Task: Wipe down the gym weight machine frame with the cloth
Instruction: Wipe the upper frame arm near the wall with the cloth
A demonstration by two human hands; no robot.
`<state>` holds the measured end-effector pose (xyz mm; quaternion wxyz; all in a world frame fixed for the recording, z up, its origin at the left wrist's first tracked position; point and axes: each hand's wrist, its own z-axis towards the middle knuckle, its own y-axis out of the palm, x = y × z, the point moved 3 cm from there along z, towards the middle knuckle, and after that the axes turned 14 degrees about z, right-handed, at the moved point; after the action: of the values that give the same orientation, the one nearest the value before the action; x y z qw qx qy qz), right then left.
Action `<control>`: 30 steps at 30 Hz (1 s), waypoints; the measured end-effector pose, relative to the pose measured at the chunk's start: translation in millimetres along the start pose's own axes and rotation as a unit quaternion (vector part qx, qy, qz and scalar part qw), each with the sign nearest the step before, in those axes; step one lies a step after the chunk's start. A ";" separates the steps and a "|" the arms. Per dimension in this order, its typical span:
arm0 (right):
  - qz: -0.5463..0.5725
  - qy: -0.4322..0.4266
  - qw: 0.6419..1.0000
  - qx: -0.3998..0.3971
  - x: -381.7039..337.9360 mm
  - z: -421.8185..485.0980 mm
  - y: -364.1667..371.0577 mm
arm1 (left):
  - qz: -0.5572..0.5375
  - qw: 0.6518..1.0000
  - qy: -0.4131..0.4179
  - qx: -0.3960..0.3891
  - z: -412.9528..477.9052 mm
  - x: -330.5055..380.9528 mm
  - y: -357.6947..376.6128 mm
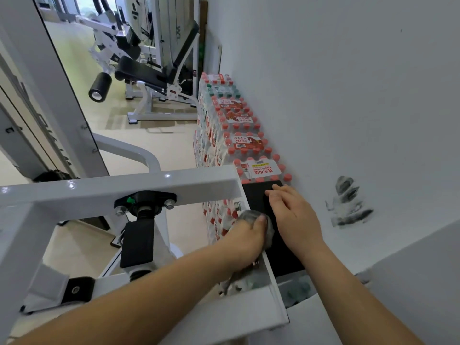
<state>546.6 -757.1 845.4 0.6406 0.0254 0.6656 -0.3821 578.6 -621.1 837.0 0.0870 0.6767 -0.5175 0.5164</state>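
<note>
Left grip (245, 241): I see it curled over a crumpled grey cloth (249, 215), thumb on top, holding it.
Cloth: a soft bunched wad, pressed where the glossy white square-tube steel frame (124, 188) meets the flat matte black pad (256, 195).
Right grip (296, 215): fingers straight, lying palm-down on the black pad and holding nothing.
Frame: smooth painted beams with a bolted black bracket (145, 199).
Alongside: shrink-wrapped packs of red-capped plastic water bottles (245, 143) stacked against the white wall (348, 95), which bears a dark smeared scuff (348, 202).

cloth (247, 215) mostly hidden under left hand (245, 241), frame (99, 192) cut off at left edge
</note>
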 end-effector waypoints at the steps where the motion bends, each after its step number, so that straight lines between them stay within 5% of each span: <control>1: 0.003 -0.002 1.000 -0.002 -0.1 -1.0 -0.6 | -0.035 0.999 0.005 0.014 6.1 -0.3 -0.2; 3: 0.004 -0.002 1.000 -0.005 -0.5 -1.7 -1.6 | -0.037 0.999 0.001 0.030 5.4 -5.5 6.4; 10: 0.057 -0.018 0.998 0.027 -9.6 -16.1 -8.1 | 0.221 0.959 0.134 0.118 -59.2 -7.0 -27.2; 16: -0.031 -0.072 0.997 -0.013 2.8 -76.3 -9.6 | 0.443 0.883 0.155 0.015 -96.2 -20.0 30.4; 21: -0.048 -0.083 0.995 -0.024 13.3 -78.5 -14.0 | 0.427 0.887 0.174 0.021 -109.8 -32.9 13.0; 26: -0.124 -0.104 0.986 -0.044 11.9 -80.4 -10.2 | 0.383 0.917 0.108 -0.013 -116.7 -45.7 -4.8; 30: -0.166 -0.107 0.979 -0.058 11.3 -80.5 -7.5 | 0.396 0.911 0.091 0.070 -86.3 -25.2 23.4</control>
<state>473.5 -724.0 830.1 0.6358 -0.1637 0.6096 -0.4442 509.2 -560.0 846.4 -0.1249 0.3706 -0.6955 0.6028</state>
